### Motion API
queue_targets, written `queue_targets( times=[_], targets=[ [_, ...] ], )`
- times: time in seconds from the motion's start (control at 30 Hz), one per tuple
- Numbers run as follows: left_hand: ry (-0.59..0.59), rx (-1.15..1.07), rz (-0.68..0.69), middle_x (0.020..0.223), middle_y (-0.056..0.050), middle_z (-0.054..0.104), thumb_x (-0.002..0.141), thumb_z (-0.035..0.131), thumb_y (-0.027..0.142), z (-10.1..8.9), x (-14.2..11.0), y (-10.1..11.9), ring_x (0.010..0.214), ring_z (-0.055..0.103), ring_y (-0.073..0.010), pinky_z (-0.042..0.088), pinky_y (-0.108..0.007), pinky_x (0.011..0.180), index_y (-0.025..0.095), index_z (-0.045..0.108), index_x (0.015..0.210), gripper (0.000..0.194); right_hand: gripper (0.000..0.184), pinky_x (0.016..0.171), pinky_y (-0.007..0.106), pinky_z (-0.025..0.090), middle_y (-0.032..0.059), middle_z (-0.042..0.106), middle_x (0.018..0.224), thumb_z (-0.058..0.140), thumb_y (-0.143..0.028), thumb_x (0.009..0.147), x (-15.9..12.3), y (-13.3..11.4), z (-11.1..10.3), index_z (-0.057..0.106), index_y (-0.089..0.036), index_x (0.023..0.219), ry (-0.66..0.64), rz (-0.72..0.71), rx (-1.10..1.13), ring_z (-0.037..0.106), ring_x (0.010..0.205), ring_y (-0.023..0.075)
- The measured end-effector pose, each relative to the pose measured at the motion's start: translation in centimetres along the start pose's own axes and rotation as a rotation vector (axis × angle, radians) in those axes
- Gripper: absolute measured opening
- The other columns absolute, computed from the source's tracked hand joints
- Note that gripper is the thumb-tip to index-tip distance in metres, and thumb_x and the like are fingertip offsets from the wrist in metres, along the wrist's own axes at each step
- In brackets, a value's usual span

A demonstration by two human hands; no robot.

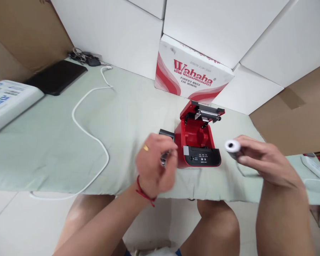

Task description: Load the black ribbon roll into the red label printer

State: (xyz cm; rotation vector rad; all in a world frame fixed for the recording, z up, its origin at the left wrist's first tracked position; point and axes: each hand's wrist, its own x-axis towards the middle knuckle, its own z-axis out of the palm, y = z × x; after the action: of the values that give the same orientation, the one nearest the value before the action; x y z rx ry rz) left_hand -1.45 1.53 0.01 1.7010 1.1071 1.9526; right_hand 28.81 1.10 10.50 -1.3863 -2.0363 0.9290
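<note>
A red label printer (181,153) sits on the cloth-covered table with its lid (189,110) raised. Its inside is bare red, and a black button panel (202,158) spans the front. My right hand (266,160), right of the printer, grips a small white paper roll (232,145) with its dark core hole facing left. Just left of the printer is my left hand (157,161), fingers curled together. Something dark and shiny shows between its thumb and fingers; I cannot tell what it is. Behind this hand lies a black object (166,133), partly hidden.
A Wahaha carton (189,71) stands behind the printer against white boxes. A white cable (88,131) winds over the left of the table (128,106). Keys (82,55), a black tablet-like slab (58,76) and a white package (13,99) lie at far left.
</note>
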Motion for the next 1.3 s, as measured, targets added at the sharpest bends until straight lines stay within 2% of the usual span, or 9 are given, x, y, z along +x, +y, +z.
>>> queue_targets(
  times=[0.07, 0.13, 0.33, 0.67, 0.8, 0.9, 1.0, 1.13, 1.3],
  targets=[
    [-0.145, 0.033, 0.291, 0.099, -0.005, 0.074, 0.077, 0.058, 0.010, 0.5, -1.6, 0.7, 0.085, 0.070, -0.0211, 0.057, -0.037, 0.076, 0.026, 0.065, 0.103, 0.031, 0.030, 0.077, 0.039, 0.060, 0.0079, 0.078, 0.113, 0.078, -0.046, 0.095, 2.4, -0.3, 2.0, 0.082, -0.030, 0.120, 0.011, 0.078, -0.043, 0.070, 0.090, 0.0232],
    [-0.202, 0.027, 0.458, 0.100, -0.006, 0.074, 0.073, 0.055, 0.012, 1.0, -2.9, 1.0, 0.092, 0.072, -0.0225, 0.059, -0.039, 0.084, 0.024, 0.066, 0.110, 0.040, 0.032, 0.073, 0.036, 0.058, 0.0072, 0.077, 0.112, 0.076, -0.046, 0.095, 4.4, -0.5, 3.6, 0.082, -0.029, 0.121, 0.013, 0.101, -0.149, 0.069, 0.088, 0.0219],
    [-0.196, 0.170, 0.386, 0.106, -0.010, 0.073, 0.073, 0.060, 0.009, 1.4, -3.7, 0.8, 0.112, 0.068, -0.0260, 0.055, -0.044, 0.103, 0.016, 0.063, 0.132, 0.060, 0.028, 0.076, 0.037, 0.059, 0.0056, 0.077, 0.107, 0.071, -0.032, 0.093, 7.5, -0.8, 5.4, 0.083, -0.027, 0.117, -0.056, 0.046, -0.430, 0.070, 0.080, 0.0207],
    [-0.242, 0.228, 0.451, 0.103, -0.004, 0.077, 0.095, 0.070, 0.011, 2.8, -4.8, 0.6, 0.117, 0.065, -0.0202, 0.048, -0.038, 0.109, 0.022, 0.075, 0.115, 0.024, 0.037, 0.103, 0.045, 0.059, 0.0080, 0.080, 0.131, 0.064, -0.021, 0.096, 8.9, -1.0, 6.3, 0.079, -0.026, 0.129, -0.117, 0.097, -0.611, 0.076, 0.117, 0.0302],
    [-0.261, 0.218, 0.451, 0.103, -0.002, 0.080, 0.101, 0.065, 0.011, 2.7, -4.5, 0.7, 0.118, 0.065, -0.0172, 0.048, -0.036, 0.110, 0.020, 0.075, 0.108, 0.016, 0.027, 0.086, 0.037, 0.064, 0.0050, 0.083, 0.119, 0.067, -0.034, 0.100, 6.8, -2.4, 5.9, 0.082, -0.029, 0.122, 0.032, 0.051, -0.368, 0.079, 0.098, 0.0226],
    [-0.272, 0.210, 0.445, 0.103, -0.002, 0.081, 0.104, 0.060, 0.012, 2.5, -4.4, 0.9, 0.118, 0.066, -0.0165, 0.049, -0.035, 0.108, 0.021, 0.076, 0.109, 0.019, 0.024, 0.077, 0.035, 0.063, 0.0040, 0.084, 0.101, 0.068, -0.045, 0.102, 6.1, -2.9, 5.4, 0.084, -0.028, 0.111, 0.434, -0.002, -0.227, 0.076, 0.084, 0.0197],
    [-0.259, 0.209, 0.449, 0.104, -0.003, 0.081, 0.102, 0.060, 0.012, 2.5, -4.6, 0.9, 0.117, 0.066, -0.0178, 0.050, -0.035, 0.107, 0.021, 0.077, 0.110, 0.021, 0.035, 0.093, 0.046, 0.061, 0.0090, 0.081, 0.124, 0.061, -0.048, 0.106, 7.1, -1.9, 5.1, 0.078, -0.027, 0.129, 0.743, -0.131, -0.444, 0.074, 0.104, 0.0251],
    [-0.197, 0.202, 0.461, 0.102, -0.002, 0.080, 0.099, 0.064, 0.012, 2.8, -4.6, 1.0, 0.111, 0.065, -0.0181, 0.052, -0.035, 0.105, 0.022, 0.077, 0.107, 0.018, 0.044, 0.115, 0.054, 0.051, 0.0110, 0.074, 0.143, 0.054, -0.048, 0.109, 8.4, 0.1, 5.3, 0.069, -0.026, 0.143, 0.589, -0.221, -0.586, 0.064, 0.137, 0.0308],
    [-0.169, 0.172, 0.474, 0.098, -0.003, 0.079, 0.097, 0.064, 0.014, 2.6, -4.0, 1.2, 0.109, 0.066, -0.0191, 0.052, -0.035, 0.104, 0.022, 0.077, 0.107, 0.018, 0.028, 0.107, 0.046, 0.057, 0.0064, 0.083, 0.117, 0.055, -0.032, 0.111, 5.3, 0.3, 6.8, 0.081, -0.027, 0.119, 0.611, -0.268, -0.437, 0.076, 0.115, 0.0243]
  ],
)
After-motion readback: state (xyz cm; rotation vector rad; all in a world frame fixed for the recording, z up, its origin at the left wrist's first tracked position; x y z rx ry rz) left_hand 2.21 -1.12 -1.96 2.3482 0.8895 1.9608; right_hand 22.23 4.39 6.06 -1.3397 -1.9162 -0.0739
